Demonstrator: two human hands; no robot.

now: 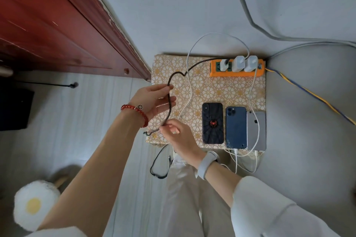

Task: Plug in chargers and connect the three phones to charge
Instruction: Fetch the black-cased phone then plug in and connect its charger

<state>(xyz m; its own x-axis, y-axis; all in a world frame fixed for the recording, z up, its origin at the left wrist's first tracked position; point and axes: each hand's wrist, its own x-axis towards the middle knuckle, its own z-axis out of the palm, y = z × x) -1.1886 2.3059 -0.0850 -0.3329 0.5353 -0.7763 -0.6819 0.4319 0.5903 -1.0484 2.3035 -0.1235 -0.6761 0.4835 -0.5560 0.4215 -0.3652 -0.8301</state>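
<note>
Both forearms reach forward from the bottom of the view, and the hands meet over the near left corner of the counter [208, 90], a small patterned top. Beyond and to the right of the hands, at the far edge, the orange power strip [237, 68] carries three white chargers side by side. Just right of the right hand lie three phones, backs up, touching or nearly so: the spider-case phone [213, 123] closest, then the blue phone [236, 127], then the silver phone [256, 131]. White cables appear to enter the bottom ends of the blue and silver ones; the spider-case phone shows none.

The black braided cable [169, 102] runs from the leftmost charger down through both hands. The left hand [154, 100] is loosely open, the cord draped between thumb and fingers. The right hand [178, 136] pinches it lower down, fingers closed on the cord; its free end lies just left of that hand at the counter's edge.

The cable looks light, limp and slightly grippy from the braid, so it should neither slip nor hold a shape. The best hold is likely the stiff plug housing at its tip, with the phone steadied, since the smooth phone may slide.
</note>
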